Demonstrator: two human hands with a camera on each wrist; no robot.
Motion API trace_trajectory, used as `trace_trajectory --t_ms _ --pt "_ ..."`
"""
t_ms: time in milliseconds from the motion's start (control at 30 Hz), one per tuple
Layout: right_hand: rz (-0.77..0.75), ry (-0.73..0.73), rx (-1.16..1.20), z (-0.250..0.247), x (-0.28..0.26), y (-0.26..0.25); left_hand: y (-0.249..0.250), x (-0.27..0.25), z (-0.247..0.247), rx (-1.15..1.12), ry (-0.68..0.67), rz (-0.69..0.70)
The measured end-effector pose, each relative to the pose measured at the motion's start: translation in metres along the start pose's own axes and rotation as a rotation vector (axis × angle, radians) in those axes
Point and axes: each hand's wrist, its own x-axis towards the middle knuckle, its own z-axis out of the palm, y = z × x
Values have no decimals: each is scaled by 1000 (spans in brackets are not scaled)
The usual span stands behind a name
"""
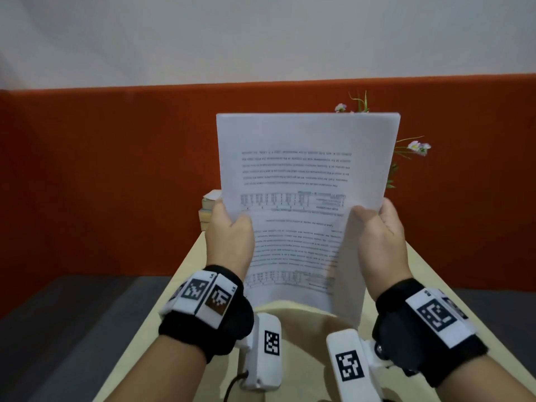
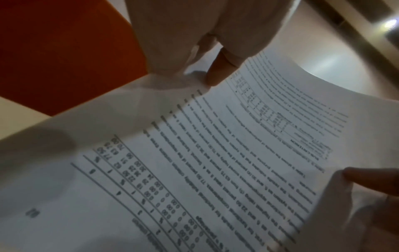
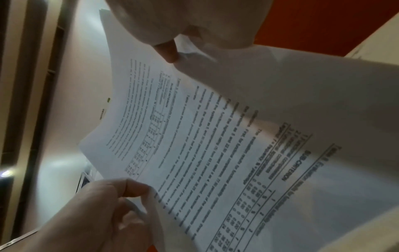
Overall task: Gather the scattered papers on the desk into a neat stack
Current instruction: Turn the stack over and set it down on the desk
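I hold a sheaf of printed white papers (image 1: 304, 175) upright above the cream desk (image 1: 179, 285), with the text upside down to me. My left hand (image 1: 229, 236) grips its left edge, thumb on the front. On the opposite edge my right hand (image 1: 380, 236) grips the same way. In the left wrist view the papers (image 2: 215, 162) fill the frame, with my left thumb (image 2: 218, 71) pressed on them. The right wrist view shows the papers (image 3: 215, 136) bowed, pinched by my right thumb (image 3: 170, 52), and my left hand (image 3: 112, 204) on the far edge.
A small pile of books (image 1: 208, 210) sits at the desk's far end against an orange partition (image 1: 101, 175). Flowers (image 1: 417, 147) on thin stems stick out from behind the papers at the right. Grey floor (image 1: 72, 329) lies on either side of the narrow desk.
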Motion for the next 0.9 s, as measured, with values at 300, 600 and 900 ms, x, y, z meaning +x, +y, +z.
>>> trace_trajectory --t_ms 300,600,900 --pt "131 -188 -430 -12 -14 33 -41 -4 -10 294 -223 -85" --pt "28 -217 -755 -3 -21 11 -32 -2 -69 422 -100 61" --pt "328 -470 -721 35 -75 30 -54 -3 -145 655 -329 -222"
